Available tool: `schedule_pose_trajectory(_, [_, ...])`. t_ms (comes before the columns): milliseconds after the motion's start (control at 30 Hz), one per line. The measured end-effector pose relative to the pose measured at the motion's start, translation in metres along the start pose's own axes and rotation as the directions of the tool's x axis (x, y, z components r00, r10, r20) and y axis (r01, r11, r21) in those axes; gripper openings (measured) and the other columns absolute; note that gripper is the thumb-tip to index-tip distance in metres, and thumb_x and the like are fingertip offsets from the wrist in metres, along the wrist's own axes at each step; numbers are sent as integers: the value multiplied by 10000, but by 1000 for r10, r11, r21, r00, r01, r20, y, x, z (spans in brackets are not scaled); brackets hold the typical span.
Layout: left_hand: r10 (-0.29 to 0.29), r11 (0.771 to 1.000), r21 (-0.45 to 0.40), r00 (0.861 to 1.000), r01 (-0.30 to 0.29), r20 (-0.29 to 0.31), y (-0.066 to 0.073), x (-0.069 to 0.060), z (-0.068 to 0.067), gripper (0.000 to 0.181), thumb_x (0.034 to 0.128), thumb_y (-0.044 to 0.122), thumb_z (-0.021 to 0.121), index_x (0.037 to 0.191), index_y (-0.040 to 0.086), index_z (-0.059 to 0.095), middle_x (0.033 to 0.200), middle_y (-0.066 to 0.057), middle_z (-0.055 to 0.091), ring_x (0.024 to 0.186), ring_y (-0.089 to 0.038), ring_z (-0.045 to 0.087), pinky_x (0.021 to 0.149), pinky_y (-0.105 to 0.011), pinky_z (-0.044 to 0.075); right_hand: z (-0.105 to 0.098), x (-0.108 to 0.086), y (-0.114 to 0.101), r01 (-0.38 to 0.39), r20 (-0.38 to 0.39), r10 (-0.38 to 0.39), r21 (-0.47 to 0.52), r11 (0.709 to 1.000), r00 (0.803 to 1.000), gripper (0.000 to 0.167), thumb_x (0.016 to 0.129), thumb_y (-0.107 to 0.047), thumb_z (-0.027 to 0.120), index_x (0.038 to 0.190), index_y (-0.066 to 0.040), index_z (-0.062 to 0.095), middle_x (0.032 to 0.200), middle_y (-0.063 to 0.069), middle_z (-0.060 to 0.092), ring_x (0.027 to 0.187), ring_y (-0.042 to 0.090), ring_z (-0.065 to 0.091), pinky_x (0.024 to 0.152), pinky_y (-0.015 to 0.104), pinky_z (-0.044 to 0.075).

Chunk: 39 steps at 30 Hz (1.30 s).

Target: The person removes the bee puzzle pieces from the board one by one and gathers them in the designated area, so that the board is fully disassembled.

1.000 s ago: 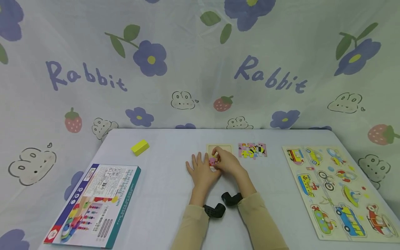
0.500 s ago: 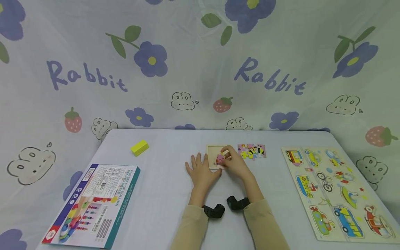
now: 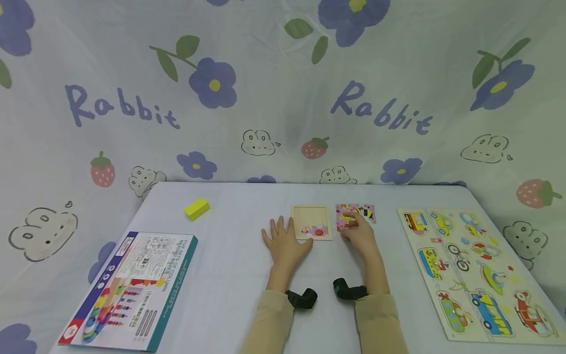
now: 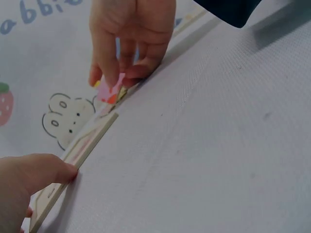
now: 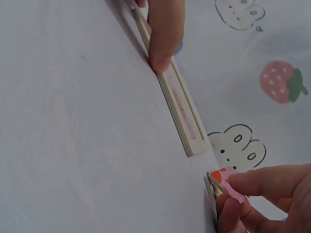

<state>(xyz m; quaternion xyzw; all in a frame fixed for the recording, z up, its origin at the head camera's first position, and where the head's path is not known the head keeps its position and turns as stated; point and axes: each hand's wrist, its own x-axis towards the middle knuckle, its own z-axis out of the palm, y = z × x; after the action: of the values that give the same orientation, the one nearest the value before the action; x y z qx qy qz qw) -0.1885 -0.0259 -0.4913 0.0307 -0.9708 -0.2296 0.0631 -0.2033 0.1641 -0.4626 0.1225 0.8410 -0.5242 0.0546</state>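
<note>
My left hand (image 3: 284, 246) lies with fingers spread at the left side of a small wooden puzzle tray (image 3: 311, 216); its thumb touches the near edge in the left wrist view. Along the tray's bottom lie flat pink puzzle pieces with a red swirl (image 3: 319, 231). To the right of the tray, my right hand (image 3: 360, 236) pinches a pink puzzle piece with orange spots (image 5: 226, 177) between thumb and fingers. The piece is tilted, right by a cluster of bee-patterned puzzle pieces (image 3: 369, 212), partly hidden by the hand.
A yellow block (image 3: 197, 209) sits at the back left. Nearer on the left is a boxed toy set (image 3: 132, 290). A large wooden vehicle puzzle board (image 3: 477, 275) lies on the right. Behind the white table hangs a patterned cloth (image 3: 283, 98).
My right hand has moved right, from over the tray to the loose pieces, uncovering the pieces along the tray's bottom. The left hand has stayed in place.
</note>
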Motion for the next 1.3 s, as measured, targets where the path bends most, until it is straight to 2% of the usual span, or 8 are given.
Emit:
schedule_pose_trajectory(100, [-8,1000,4,1000,8,15,-1,1,1,816,716,517,653,1370,77,441,1444,-176,327,1375,-390,156,1050,-615,9,-3,-2,1,24,-8,-24,-63,998,1000,455,823,-1,572,1269,-70,513,1092,162,512,887,232,530,661,235,464])
schedule_pose_trajectory(267, [-3,1000,-9,1000,3,7,-1,1,2,812,709,508,659,1361,71,450,1436,-181,336,1369,-396,168,1044,-622,19,-6,-3,2,90,-28,-98,-207,974,995,315,812,18,586,1126,-8,612,982,141,554,850,241,529,626,255,440])
schedule_pose_trajectory(367, [0,1000,-10,1000,0,1,-1,1,2,810,711,506,661,1359,68,452,1433,-183,339,1367,-399,172,1042,-625,23,-7,-3,3,109,-25,-119,-253,961,993,290,812,12,606,1100,-8,626,937,123,563,834,235,525,640,274,425])
schedule_pose_trajectory(600, [4,1000,-1,1000,-4,5,-1,1,1,813,724,522,645,1373,79,436,1442,-177,328,1372,-392,159,1048,-618,19,-7,-3,3,99,-1,-103,-276,956,995,314,816,-7,622,1130,-18,614,940,126,570,853,248,526,687,320,430])
schedule_pose_trajectory(800, [21,999,-37,999,-23,-36,-1,-1,1,796,720,492,653,1350,46,458,1419,-201,350,1363,-406,176,1046,-619,15,-8,-3,2,121,-2,-127,-289,950,992,322,800,-7,625,1122,-16,621,959,138,570,888,267,532,719,361,438])
schedule_pose_trajectory(967, [37,998,-48,997,-41,-73,0,-3,0,766,721,464,655,1319,19,479,1387,-215,380,1350,-405,205,1047,-612,15,-6,-3,-1,156,-10,-165,-275,949,986,338,791,2,630,1129,-13,620,951,140,568,863,260,532,702,347,429])
schedule_pose_trajectory(1133, [22,999,-23,999,-23,-37,0,-1,0,788,721,489,658,1342,44,467,1416,-201,358,1360,-403,187,1048,-616,22,5,-4,-8,199,-5,-208,-262,944,978,337,787,-3,641,1122,-34,624,923,119,560,828,242,512,686,324,412])
schedule_pose_trajectory(1300, [5,1000,11,1000,-5,1,-1,1,1,805,726,524,644,1365,74,448,1438,-178,340,1373,-388,166,1051,-614,21,22,-5,-15,278,75,-268,-286,917,960,324,778,-33,649,1101,-62,637,895,79,555,791,205,486,679,308,394])
